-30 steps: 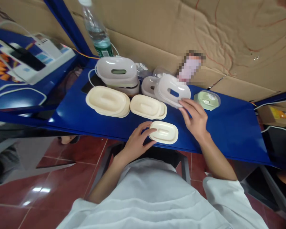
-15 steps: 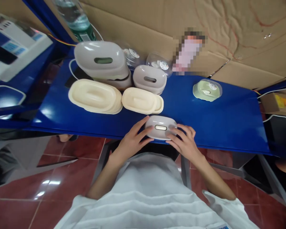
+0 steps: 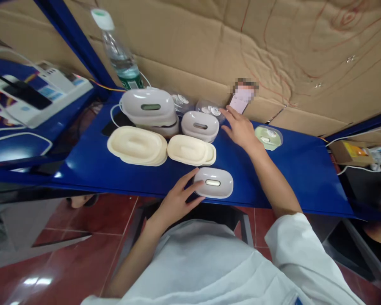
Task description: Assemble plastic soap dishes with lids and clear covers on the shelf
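A small oval box with a grey slotted lid [image 3: 213, 182] sits near the front edge of the blue table [image 3: 305, 169]. My left hand [image 3: 178, 200] rests against its left side, fingers spread and touching it. My right hand [image 3: 239, 127] stretches toward the back with its fingers extended and nothing in it, near the clear domed lids [image 3: 209, 108] and a blurred pink item [image 3: 243, 95]. Behind the box lie two stacks of cream oval trays, a small one [image 3: 190, 149] and a large one [image 3: 136, 145], and beyond them grey slotted lids, small [image 3: 200, 125] and large [image 3: 149, 106].
A green oval piece under a clear dome [image 3: 268, 137] stands right of my right hand. A water bottle [image 3: 119, 51] leans at the back left by a blue post. Cardboard lines the wall behind. A white device [image 3: 34, 93] lies on the left shelf.
My right hand has left the lidded box and reached to the back of the table. My left hand stays against the box. The camera view has shifted.
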Motion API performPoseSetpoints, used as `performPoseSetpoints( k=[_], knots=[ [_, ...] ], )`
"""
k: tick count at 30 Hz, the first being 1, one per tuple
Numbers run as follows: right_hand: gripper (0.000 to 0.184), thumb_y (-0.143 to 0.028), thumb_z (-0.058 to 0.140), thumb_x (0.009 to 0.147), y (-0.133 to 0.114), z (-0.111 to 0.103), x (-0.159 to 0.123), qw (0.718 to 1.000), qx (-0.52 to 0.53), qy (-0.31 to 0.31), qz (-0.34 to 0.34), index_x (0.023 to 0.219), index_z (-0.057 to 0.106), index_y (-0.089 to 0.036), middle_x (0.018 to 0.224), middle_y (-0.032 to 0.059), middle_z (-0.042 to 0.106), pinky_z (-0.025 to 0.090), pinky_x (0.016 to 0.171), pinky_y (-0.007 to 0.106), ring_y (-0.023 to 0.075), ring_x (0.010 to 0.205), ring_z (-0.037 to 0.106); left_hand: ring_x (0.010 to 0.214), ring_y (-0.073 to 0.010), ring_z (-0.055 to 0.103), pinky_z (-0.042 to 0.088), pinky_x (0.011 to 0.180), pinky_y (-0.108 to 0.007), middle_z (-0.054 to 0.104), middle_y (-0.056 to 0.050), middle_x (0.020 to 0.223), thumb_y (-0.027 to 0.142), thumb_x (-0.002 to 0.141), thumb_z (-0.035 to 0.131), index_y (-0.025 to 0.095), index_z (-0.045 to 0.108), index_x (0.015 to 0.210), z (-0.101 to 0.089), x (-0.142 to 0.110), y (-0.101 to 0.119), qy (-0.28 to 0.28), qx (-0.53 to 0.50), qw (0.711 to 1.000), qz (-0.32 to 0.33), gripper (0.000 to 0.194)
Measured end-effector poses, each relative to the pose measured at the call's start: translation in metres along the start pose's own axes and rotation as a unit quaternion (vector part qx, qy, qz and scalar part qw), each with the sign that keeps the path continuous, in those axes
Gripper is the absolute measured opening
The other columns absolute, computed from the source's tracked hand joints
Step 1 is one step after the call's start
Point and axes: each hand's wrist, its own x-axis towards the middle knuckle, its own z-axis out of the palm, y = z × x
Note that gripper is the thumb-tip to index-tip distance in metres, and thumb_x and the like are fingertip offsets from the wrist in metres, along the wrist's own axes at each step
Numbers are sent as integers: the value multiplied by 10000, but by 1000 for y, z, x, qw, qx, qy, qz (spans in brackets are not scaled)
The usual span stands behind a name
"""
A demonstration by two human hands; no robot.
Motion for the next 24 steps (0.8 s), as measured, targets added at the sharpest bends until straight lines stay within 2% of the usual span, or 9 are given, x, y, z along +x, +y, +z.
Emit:
performPoseSetpoints(
  k=[3, 5, 9, 14, 19, 24],
  knots=[
    [745, -292, 619, 1038, -2, 9, 28, 996, -47, -64, 27, 1726, 335, -252, 1799, 171, 268, 573, 1093, 617, 435, 1398, 621, 1498, -300, 577, 561, 1213, -484, 536, -139, 1641, 279, 1028, 730, 262, 644, 1418, 2, -2, 0, 3, 9, 1000, -7, 400],
    [719, -317, 582, 1060, -2, 14, 33, 995, -53, -80, 35, 1731, 326, -267, 1799, 171, 261, 605, 1048, 611, 432, 1335, 670, 1495, -300, 579, 569, 1205, -477, 541, -141, 1637, 280, 1031, 725, 256, 647, 1410, 3, -3, 0, 3, 17, 1000, -6, 388],
    [604, -330, 452, 1113, 5, 20, 32, 998, -17, -49, 27, 1710, 381, -267, 1767, 119, 371, 606, 1087, 561, 385, 1380, 654, 1481, -298, 592, 580, 1190, -471, 547, -148, 1627, 288, 1045, 706, 246, 646, 1405, 3, -1, 0, 5, 25, 1000, 1, 368],
    [682, -323, 530, 1078, 12, 29, 36, 998, 27, -53, 13, 1729, 328, -315, 1805, 95, 279, 604, 1080, 604, 415, 1448, 598, 1464, -304, 607, 594, 1171, -481, 553, -151, 1617, 300, 1051, 696, 247, 646, 1415, 2, 0, -1, -2, 21, 1000, -2, 371],
    [563, -359, 498, 1110, 20, 38, 41, 994, 106, 11, -1, 1668, 462, -294, 1734, 88, 438, 532, 1196, 541, 336, 1523, 541, 1467, -306, 605, 593, 1173, -480, 557, -147, 1618, 294, 1045, 706, 250, 657, 1401, 1, 0, 0, -2, 29, 1000, -3, 362],
    [526, -411, 463, 1133, 24, 26, 32, 984, 146, 98, -10, 1639, 506, -273, 1704, 79, 487, 476, 1257, 506, 287, 1557, 504, 1458, -296, 613, 590, 1176, -471, 568, -147, 1605, 297, 1037, 718, 247, 667, 1383, 3, 2, 0, 9, 38, 999, 1, 354]
  ],
)
